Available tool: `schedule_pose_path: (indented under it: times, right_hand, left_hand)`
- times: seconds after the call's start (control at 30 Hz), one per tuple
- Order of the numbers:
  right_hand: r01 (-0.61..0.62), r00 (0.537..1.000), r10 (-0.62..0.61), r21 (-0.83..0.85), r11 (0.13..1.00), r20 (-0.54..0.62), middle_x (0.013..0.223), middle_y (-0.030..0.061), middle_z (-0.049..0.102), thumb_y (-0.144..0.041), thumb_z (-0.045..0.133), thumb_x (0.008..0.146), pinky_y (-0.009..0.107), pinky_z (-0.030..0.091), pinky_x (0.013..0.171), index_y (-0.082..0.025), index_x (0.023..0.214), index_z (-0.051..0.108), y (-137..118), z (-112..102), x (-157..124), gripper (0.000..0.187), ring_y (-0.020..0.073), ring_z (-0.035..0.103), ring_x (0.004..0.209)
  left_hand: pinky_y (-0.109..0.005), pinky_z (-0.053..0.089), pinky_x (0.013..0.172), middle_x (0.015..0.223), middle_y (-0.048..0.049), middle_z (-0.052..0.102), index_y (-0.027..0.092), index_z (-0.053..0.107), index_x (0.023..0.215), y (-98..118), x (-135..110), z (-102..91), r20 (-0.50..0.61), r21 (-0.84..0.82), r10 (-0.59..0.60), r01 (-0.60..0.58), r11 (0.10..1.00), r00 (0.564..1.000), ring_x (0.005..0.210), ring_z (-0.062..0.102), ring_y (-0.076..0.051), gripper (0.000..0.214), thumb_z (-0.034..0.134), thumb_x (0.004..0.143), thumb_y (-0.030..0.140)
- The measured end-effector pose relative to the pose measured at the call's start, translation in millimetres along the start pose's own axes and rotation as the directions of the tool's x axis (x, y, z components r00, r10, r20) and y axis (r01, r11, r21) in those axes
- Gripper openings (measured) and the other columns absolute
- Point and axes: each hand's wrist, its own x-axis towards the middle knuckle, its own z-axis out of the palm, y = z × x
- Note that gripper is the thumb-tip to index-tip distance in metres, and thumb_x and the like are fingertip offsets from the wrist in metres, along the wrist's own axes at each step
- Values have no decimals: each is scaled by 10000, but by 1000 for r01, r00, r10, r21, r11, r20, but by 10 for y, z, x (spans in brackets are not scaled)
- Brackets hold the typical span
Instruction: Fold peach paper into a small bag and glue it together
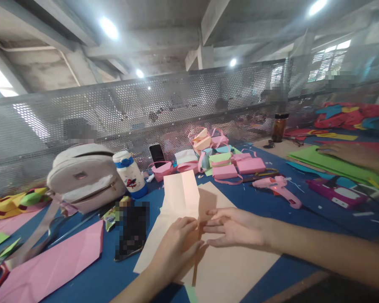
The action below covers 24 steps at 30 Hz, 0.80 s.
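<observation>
A large peach paper sheet point(233, 269) lies on the blue table point(322, 219) in front of me. Part of it is folded and stands up as a creased flap point(181, 193). My left hand point(177, 248) rests on the sheet at the flap's base, its fingers curled over the fold. My right hand point(233, 227) lies beside it with fingers stretched out flat towards the left, pressing the paper near the crease. Neither hand lifts anything off the table.
A pink glue gun point(279, 188) lies to the right, with a pile of small folded paper boxes point(221, 162) behind it. A white bag point(82, 176), a bottle point(131, 174), a phone point(157, 155) and pink paper point(50, 265) are at left. Another person's hand point(353, 153) rests on green paper at right.
</observation>
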Motion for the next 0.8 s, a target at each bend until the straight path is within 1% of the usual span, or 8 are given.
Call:
schedule_pose_path:
  times: [0.1, 0.17, 0.27, 0.4, 0.53, 0.63, 0.7, 0.8]
  right_hand:
    - [14, 1000, -14, -6, 1000, 16, 967, 108, 653, -98, 608, 799, 393, 521, 865, -170, 975, 513, 9, 2, 20, 213, 215, 669, 969]
    - [22, 1000, -22, -6, 1000, 16, 908, 86, 656, -96, 602, 802, 384, 523, 849, -168, 982, 513, 12, 12, 37, 213, 215, 681, 928]
    - [9, 1000, -9, 8, 1000, 7, 884, 80, 666, -85, 577, 812, 378, 526, 837, -160, 974, 513, 13, 42, 68, 189, 216, 698, 865]
    - [14, 1000, -13, 26, 1000, -28, 951, 88, 684, -91, 559, 844, 359, 536, 821, -145, 991, 534, 1, 109, 102, 159, 211, 714, 843]
    - [117, 993, -116, 39, 992, -37, 994, 103, 682, -36, 588, 817, 371, 529, 901, -117, 1039, 555, -26, 175, 100, 239, 208, 703, 924]
    - [212, 975, -211, -21, 977, 66, 1008, 100, 673, -8, 661, 743, 340, 519, 932, -101, 1035, 597, -47, 217, 56, 313, 199, 685, 966]
    - [270, 958, -259, -85, 959, 124, 1002, 84, 666, -27, 708, 713, 318, 520, 929, -107, 992, 629, -54, 238, 22, 301, 188, 680, 958]
    - [309, 948, -291, -150, 939, 133, 979, 55, 659, -87, 754, 726, 298, 523, 921, -139, 926, 639, -44, 244, 3, 236, 169, 676, 946]
  left_hand:
    - [-494, 530, 954, 1266, -146, 643, 193, 616, 1248, -39, -100, -9, -14, 105, 25, -24, 994, 1000, 1144, 616, -339, 558, 779, 718, 255]
    - [-529, 531, 957, 1304, -159, 621, 193, 596, 1271, -64, -151, -3, -24, 144, 38, -34, 989, 999, 1163, 607, -360, 638, 803, 670, 242]
    - [-510, 551, 942, 1313, -160, 610, 195, 584, 1257, -82, -187, -8, -66, 164, 89, -77, 983, 994, 1159, 615, -351, 629, 770, 656, 189]
    - [-433, 570, 928, 1293, -153, 610, 199, 534, 1277, -56, -171, -64, -162, 175, 189, -161, 971, 968, 1156, 624, -302, 585, 644, 706, 132]
    - [-407, 560, 940, 1270, -132, 610, 223, 513, 1278, 17, -122, -164, -227, 186, 241, -201, 962, 944, 1165, 612, -274, 561, 546, 731, 101]
    - [-418, 532, 976, 1299, -113, 594, 251, 508, 1291, 72, -84, -249, -232, 186, 259, -218, 958, 938, 1208, 577, -269, 579, 505, 737, 81]
    - [-437, 514, 994, 1304, -107, 598, 251, 526, 1279, 96, -62, -297, -216, 184, 255, -218, 959, 942, 1221, 564, -275, 568, 492, 738, 77]
    - [-466, 489, 1020, 1292, -102, 622, 241, 550, 1284, 111, -36, -333, -162, 175, 239, -211, 962, 957, 1215, 565, -282, 569, 482, 742, 80]
